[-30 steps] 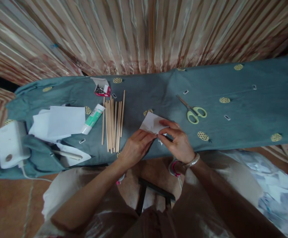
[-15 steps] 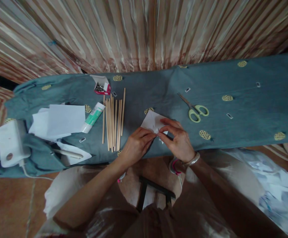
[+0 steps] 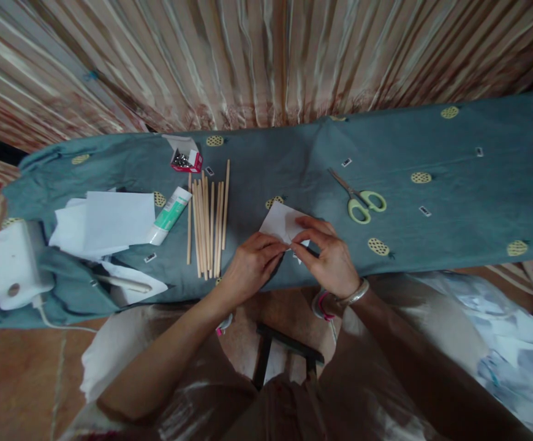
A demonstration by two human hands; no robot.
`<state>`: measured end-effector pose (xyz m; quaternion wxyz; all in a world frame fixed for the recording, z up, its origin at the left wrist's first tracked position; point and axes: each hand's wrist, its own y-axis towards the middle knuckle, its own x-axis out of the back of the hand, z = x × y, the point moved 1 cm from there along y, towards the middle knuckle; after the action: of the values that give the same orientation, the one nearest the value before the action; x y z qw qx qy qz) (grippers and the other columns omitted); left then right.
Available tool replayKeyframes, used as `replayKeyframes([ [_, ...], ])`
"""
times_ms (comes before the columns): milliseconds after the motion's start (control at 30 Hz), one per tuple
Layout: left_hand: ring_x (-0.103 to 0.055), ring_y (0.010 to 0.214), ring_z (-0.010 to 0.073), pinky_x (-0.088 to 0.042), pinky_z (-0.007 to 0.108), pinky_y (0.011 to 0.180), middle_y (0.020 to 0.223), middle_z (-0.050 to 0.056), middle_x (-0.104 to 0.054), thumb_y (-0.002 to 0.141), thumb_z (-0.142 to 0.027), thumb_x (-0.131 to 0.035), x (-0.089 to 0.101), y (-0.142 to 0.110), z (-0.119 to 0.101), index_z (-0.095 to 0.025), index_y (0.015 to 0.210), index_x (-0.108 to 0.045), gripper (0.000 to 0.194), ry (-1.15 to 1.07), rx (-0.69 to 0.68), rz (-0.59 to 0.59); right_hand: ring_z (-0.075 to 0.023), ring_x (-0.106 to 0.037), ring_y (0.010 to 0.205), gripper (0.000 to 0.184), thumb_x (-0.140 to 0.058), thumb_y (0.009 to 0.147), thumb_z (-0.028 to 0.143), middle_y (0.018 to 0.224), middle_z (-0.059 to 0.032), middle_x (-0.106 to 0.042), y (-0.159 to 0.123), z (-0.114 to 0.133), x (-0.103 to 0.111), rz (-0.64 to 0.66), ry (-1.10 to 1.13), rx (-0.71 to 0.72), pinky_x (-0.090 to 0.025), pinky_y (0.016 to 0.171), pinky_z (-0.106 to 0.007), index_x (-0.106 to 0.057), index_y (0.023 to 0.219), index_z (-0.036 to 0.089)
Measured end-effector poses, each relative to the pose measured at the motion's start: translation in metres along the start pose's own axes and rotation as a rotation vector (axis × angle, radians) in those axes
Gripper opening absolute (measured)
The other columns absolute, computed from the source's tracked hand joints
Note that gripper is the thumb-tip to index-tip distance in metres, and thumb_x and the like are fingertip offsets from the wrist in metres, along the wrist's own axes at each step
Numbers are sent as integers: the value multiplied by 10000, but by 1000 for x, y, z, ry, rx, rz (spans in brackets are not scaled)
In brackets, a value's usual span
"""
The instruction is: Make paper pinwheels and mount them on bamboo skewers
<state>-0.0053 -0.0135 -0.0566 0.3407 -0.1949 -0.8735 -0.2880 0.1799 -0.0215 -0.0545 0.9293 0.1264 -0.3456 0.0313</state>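
A small white sheet of paper [image 3: 279, 222] lies near the front edge of the cloth-covered table, between my hands. My left hand [image 3: 256, 262] pinches its near edge with thumb and forefinger. Right beside that, the thumb and forefinger of my right hand [image 3: 328, 256] close on the same edge, its other fingers resting over the paper. The fingertips of both hands almost meet, and they hide the part of the paper they grip. Left of my hands lie several thin wooden sticks [image 3: 210, 226]. Green-handled scissors [image 3: 359, 199] rest to the right, blades pointing away.
A green and white glue tube [image 3: 170, 215] lies beside a stack of white paper [image 3: 120, 217]. Behind them stands an open red box [image 3: 186, 160] of small metal pieces. A white plug-in device [image 3: 19, 264] with a cable sits at the left end. Striped curtains [image 3: 266, 61] hang behind.
Both hands keep their hold on the paper; only the fingertips shift slightly along its near edge. The whole view has moved a little. The other things lie where they were.
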Motion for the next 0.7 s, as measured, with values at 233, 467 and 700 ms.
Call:
replayKeyframes([
  [233, -651, 889, 176, -576, 325, 806, 935, 82, -703, 914, -135, -585, -1, 0, 1, -123, 1041, -696, 169, -2, 1, 3, -271, -613, 1121, 45, -650, 849, 206, 1216, -112, -678, -1, -1, 0, 1, -16, 19, -475, 982, -454, -677, 813, 204],
  [467, -661, 901, 172, -577, 322, 814, 951, 80, -705, 916, -133, -578, -1, 0, 1, -142, 1038, -695, 169, 0, 14, 3, -262, -612, 1117, 95, -604, 869, 192, 1217, -110, -675, -1, 1, 0, -13, -13, 57, -489, 976, -451, -695, 896, 200],
  [700, -663, 912, 172, -571, 316, 828, 960, 82, -709, 921, -133, -571, 0, 1, 0, -139, 1034, -695, 168, -5, 26, 9, -271, -568, 1188, 245, -510, 906, 168, 1284, -118, -630, -4, 4, -3, 3, -43, 134, -473, 1022, -484, -711, 1041, 200],
])
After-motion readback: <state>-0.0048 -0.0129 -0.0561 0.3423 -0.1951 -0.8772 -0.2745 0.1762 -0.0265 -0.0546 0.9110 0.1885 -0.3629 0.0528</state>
